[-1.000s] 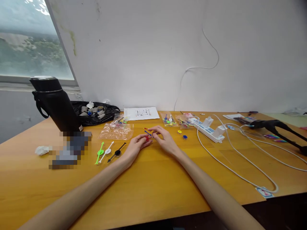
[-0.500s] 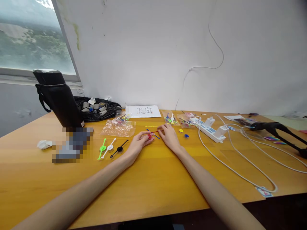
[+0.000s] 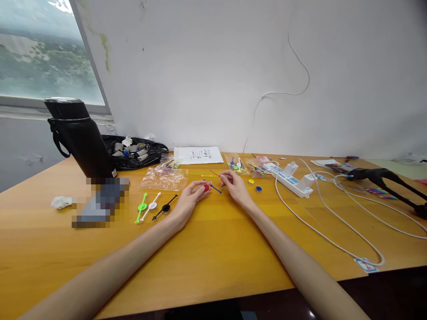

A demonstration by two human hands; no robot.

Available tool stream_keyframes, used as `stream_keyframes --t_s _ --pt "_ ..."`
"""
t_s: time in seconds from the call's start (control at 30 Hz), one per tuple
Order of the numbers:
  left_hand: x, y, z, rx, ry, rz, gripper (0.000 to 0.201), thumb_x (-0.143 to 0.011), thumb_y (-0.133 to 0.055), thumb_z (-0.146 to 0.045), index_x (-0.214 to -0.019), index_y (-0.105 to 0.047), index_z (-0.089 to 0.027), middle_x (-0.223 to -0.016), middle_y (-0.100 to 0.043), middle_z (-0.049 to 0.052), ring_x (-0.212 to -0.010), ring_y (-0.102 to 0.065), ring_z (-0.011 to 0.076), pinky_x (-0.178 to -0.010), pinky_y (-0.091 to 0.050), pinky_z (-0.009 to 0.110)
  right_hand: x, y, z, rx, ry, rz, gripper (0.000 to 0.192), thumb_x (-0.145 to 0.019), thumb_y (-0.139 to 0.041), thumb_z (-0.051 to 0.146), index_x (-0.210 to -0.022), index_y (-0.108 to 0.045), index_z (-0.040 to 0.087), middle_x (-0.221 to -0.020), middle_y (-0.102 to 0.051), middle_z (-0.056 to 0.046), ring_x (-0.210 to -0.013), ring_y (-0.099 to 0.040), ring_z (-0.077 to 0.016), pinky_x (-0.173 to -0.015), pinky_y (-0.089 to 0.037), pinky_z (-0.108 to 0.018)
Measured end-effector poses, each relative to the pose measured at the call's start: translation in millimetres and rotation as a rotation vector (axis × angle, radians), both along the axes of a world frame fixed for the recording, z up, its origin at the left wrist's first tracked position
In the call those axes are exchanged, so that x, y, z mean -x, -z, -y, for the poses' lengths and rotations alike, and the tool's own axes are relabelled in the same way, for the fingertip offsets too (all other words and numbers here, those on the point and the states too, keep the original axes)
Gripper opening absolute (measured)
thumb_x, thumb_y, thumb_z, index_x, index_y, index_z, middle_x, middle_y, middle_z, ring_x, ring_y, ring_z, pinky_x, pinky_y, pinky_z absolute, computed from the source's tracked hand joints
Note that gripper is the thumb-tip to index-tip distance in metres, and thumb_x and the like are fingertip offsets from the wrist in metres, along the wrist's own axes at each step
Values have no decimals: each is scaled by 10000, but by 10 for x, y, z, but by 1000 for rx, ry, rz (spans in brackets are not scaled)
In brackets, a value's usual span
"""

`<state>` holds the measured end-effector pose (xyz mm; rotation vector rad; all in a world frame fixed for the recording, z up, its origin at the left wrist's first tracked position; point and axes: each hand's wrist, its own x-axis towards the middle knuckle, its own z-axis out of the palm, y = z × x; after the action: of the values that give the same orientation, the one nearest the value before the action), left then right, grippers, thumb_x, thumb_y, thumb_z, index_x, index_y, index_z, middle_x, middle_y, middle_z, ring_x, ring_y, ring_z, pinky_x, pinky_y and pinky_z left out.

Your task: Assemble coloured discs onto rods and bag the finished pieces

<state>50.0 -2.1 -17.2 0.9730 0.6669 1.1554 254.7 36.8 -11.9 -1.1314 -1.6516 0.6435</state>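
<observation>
Between the thumb and fingers of my left hand (image 3: 187,201) is a small red disc (image 3: 206,188). My right hand (image 3: 235,186) pinches a thin red arrow pointer (image 3: 214,173), its free end raised toward the left. On the table beyond and between my hands lie a blue arrow (image 3: 216,189) and a yellow arrow (image 3: 209,176). Right of my right hand sit a yellow disc (image 3: 251,182) and a blue disc (image 3: 259,189). Left of my left hand rest a green spinner (image 3: 142,207), a white spinner (image 3: 152,206) and a black spinner (image 3: 166,208), each an arrow on a round base.
A black flask (image 3: 80,138) stands at the left by a black plastic bag (image 3: 133,164). Clear bags (image 3: 163,178) and a white packet (image 3: 199,155) lie at the back. A power strip (image 3: 289,180) with looping white cables and a black frame-like object (image 3: 383,180) occupy the right.
My right hand has lifted the red arrow off the table and now holds it raised. My left hand keeps the red disc and has shifted very slightly.
</observation>
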Motion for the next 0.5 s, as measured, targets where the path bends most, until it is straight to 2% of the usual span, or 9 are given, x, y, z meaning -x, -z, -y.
stream_keyframes --t_s 0.07,0.13,0.3,0.5 --pt "12 -1 -15 -24 8 -6 327 -870 -739 -340 -1145 -665 -180 -1299 -710 119 -1172 -679 201 -1173 -420 403 76 -64 60 63 -91 -175 404 -897 -618 576 -1019 -562 195 -720 -611 17 -706 -628 -171 -763 -509 -333" --pt "24 -12 -30 -59 2 -7 350 -861 -743 -352 -1163 -679 -185 -1279 -719 110 -1199 -663 211 -1168 -420 398 171 -123 135 114 -170 -263 443 -867 -654 597 -1034 -558 199 -684 -610 34 -678 -626 -159 -759 -512 -329" --pt "45 -59 -44 -118 -49 6 347 -832 -754 -351 -1119 -733 -156 -1290 -708 96 -1251 -621 240 -1163 -411 383 345 -185 299 133 -332 -211 376 -904 -664 521 -1070 -538 208 -766 -680 4 -756 -657 -160 -818 -515 -337" --pt "55 -86 -33 -153 -34 -3 397 -824 -762 -369 -1160 -741 -159 -1298 -706 104 -1238 -621 265 -1139 -422 405 374 -184 361 132 -342 -198 323 -916 -665 490 -1021 -516 223 -806 -704 -15 -788 -670 -171 -840 -520 -350"
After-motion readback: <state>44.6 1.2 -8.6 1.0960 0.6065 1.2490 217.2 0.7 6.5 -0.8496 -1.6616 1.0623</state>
